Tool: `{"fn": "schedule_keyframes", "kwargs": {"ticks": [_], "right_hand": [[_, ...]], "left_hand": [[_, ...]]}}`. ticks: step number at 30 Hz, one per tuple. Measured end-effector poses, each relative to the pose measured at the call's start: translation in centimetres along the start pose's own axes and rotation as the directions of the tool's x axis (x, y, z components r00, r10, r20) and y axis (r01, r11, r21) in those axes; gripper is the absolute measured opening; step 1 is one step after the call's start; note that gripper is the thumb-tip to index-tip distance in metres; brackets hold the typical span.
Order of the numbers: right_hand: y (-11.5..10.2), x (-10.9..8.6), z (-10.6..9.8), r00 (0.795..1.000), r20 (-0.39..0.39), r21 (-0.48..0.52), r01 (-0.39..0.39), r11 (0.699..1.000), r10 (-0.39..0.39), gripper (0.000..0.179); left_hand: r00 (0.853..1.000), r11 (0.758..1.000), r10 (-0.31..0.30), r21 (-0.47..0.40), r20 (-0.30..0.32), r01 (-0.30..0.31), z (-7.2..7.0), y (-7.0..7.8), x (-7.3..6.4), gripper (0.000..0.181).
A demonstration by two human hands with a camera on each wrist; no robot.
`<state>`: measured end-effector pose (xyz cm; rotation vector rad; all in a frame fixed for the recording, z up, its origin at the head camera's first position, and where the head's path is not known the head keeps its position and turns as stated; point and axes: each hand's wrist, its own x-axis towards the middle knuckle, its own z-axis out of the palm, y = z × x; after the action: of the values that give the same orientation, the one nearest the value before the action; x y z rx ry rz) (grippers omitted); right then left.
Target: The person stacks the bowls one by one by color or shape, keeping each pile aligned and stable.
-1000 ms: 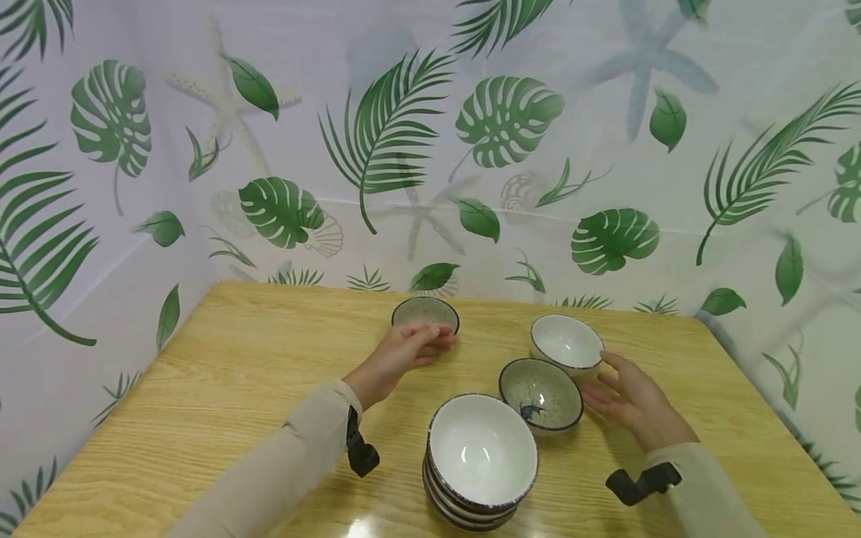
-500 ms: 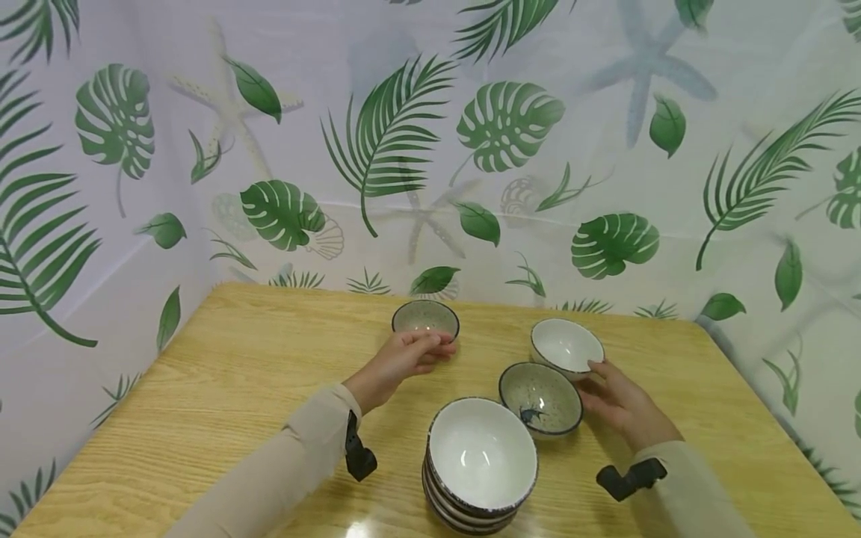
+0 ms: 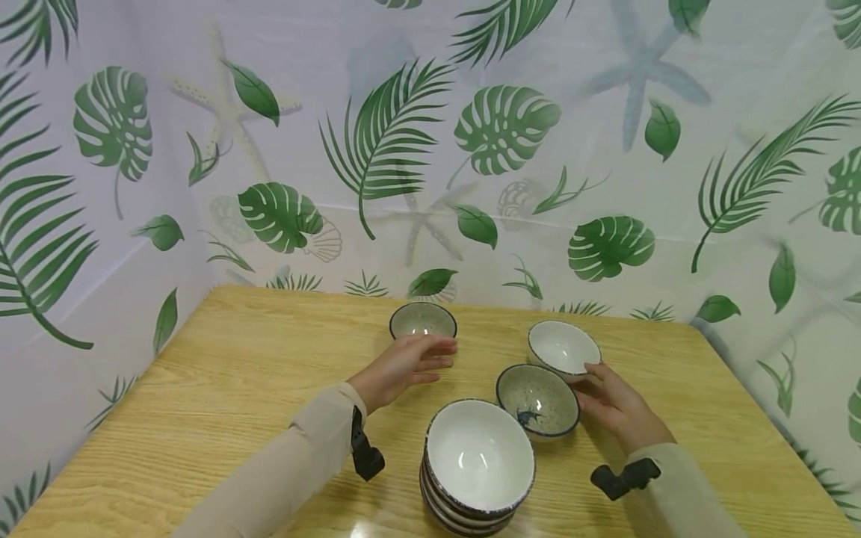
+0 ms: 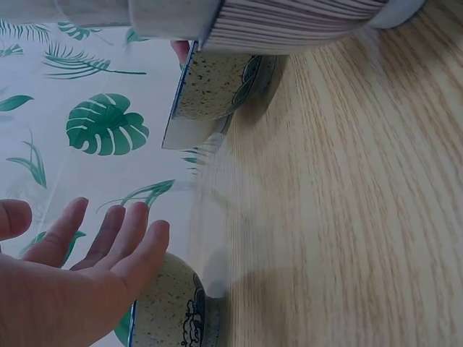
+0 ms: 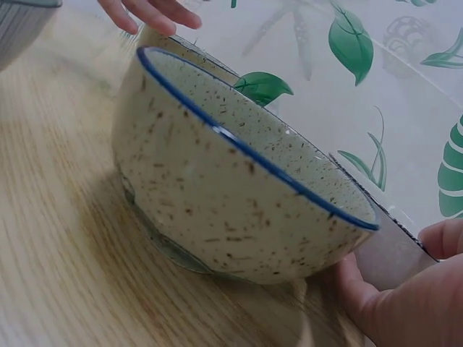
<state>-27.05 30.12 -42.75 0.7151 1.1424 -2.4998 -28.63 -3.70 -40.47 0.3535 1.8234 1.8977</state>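
My right hand (image 3: 622, 411) pinches the near-right rim of a white bowl (image 3: 561, 345), thumb on top and fingers beneath. In the right wrist view that white bowl (image 5: 394, 253) is mostly hidden behind a speckled grey-green bowl (image 5: 224, 188) with a blue rim. This speckled bowl (image 3: 538, 400), a dark blue mark inside it, stands just in front of the white one. My left hand (image 3: 406, 366) holds nothing; its fingers are extended before a second speckled bowl (image 3: 422, 317) near the table's back edge. In the left wrist view, the hand (image 4: 79, 289) overlaps this bowl (image 4: 170, 307).
A stack of several bowls, with a white-inside bowl (image 3: 480, 452) on top, stands at the front middle of the wooden table (image 3: 269, 373), between my forearms. A leaf-patterned cloth (image 3: 403, 149) hangs behind the table.
My right hand has moved left and taken hold of the white bowl's rim. My left hand has drawn slightly down from the far speckled bowl, with its fingers more spread.
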Motion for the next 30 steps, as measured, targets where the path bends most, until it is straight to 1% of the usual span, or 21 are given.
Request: {"fn": "schedule_keyframes", "kwargs": {"ticks": [4,10,13,17,23,26,30], "right_hand": [[-0.1,0.0,-0.1,1.0,0.02,-0.019,0.01,1.0,-0.009,0.076],[-0.4,-0.3,0.0,0.999,0.052,0.067,0.008,0.998,-0.011,0.076],[-0.5,-0.7,0.5,0.998,0.051,0.06,0.03,0.998,-0.033,0.076],[-0.5,-1.2,1.2,0.996,0.055,0.019,0.068,0.998,-0.069,0.07],[-0.5,-2.0,2.2,0.989,0.098,-0.065,0.122,0.99,-0.115,0.063],[-0.6,-2.4,2.6,0.982,0.118,-0.134,0.163,0.978,-0.148,0.063],[-0.6,-2.8,3.2,0.971,0.158,-0.231,0.214,0.949,-0.181,0.064]], "left_hand": [[1.0,0.999,-0.018,-0.034,0.004,0.019,0.0,-0.2,0.2,0.045],[1.0,0.999,-0.023,-0.029,0.012,0.024,0.0,-0.5,0.2,0.046],[1.0,1.0,-0.02,-0.024,0.012,0.02,-0.1,-0.5,0.2,0.046],[1.0,1.0,-0.018,-0.012,0.013,0.018,-0.1,-0.6,0.4,0.045],[1.0,1.0,-0.016,-0.006,0.011,0.016,0.1,-1.0,0.6,0.045],[1.0,1.0,-0.011,-0.013,0.02,0.012,0.2,-1.0,0.7,0.045],[0.999,1.0,-0.008,-0.022,0.032,0.009,0.3,-0.9,0.7,0.045]]}}
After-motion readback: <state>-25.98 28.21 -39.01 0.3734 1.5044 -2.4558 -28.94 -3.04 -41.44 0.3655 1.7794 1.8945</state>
